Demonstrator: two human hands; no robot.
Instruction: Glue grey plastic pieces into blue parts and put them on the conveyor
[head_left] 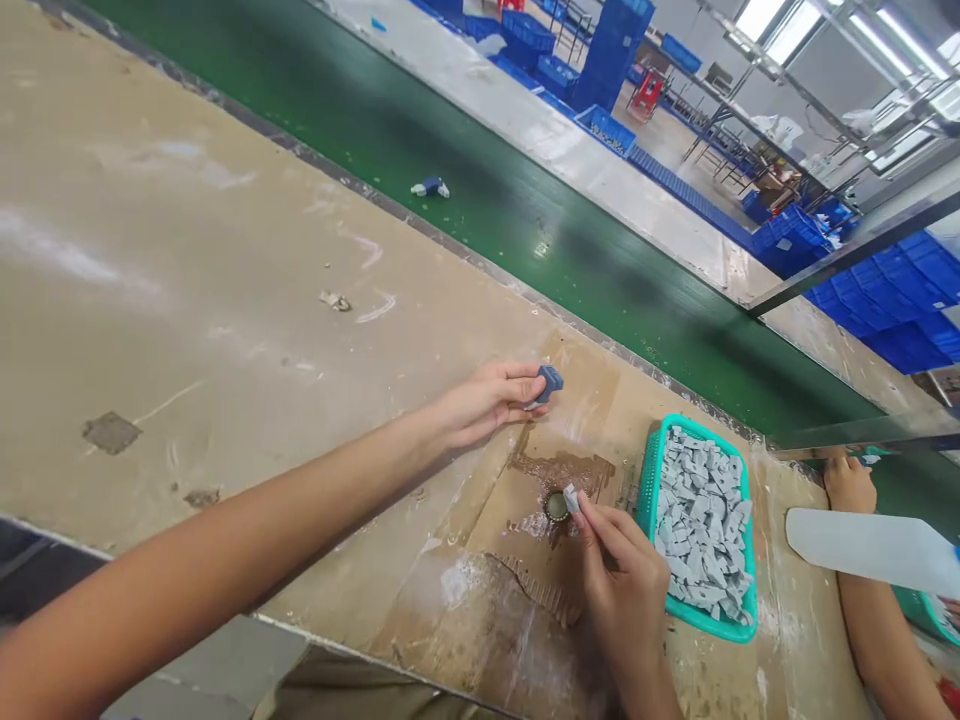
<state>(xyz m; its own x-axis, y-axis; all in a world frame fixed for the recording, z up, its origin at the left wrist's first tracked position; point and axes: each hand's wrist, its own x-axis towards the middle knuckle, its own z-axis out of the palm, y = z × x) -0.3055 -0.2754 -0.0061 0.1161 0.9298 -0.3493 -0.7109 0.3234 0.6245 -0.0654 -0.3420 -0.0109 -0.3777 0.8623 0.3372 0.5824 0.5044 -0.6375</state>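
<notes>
My left hand reaches across the bench and pinches a small dark blue moulded piece between thumb and fingers. My right hand holds a small pale grey piece at its fingertips. That piece is right beside a round metal-rimmed disc set in a brown stained patch on the cardboard. Just beyond my right hand stands a teal plastic basket, heaped with several pale grey pieces. Part of the disc may be hidden by the fingertips.
A co-worker's hand and forearm sit at the right, next to a white plastic sheet. Behind the worn bench runs a green conveyor belt carrying a small blue-and-white item. Blue crates stack beyond.
</notes>
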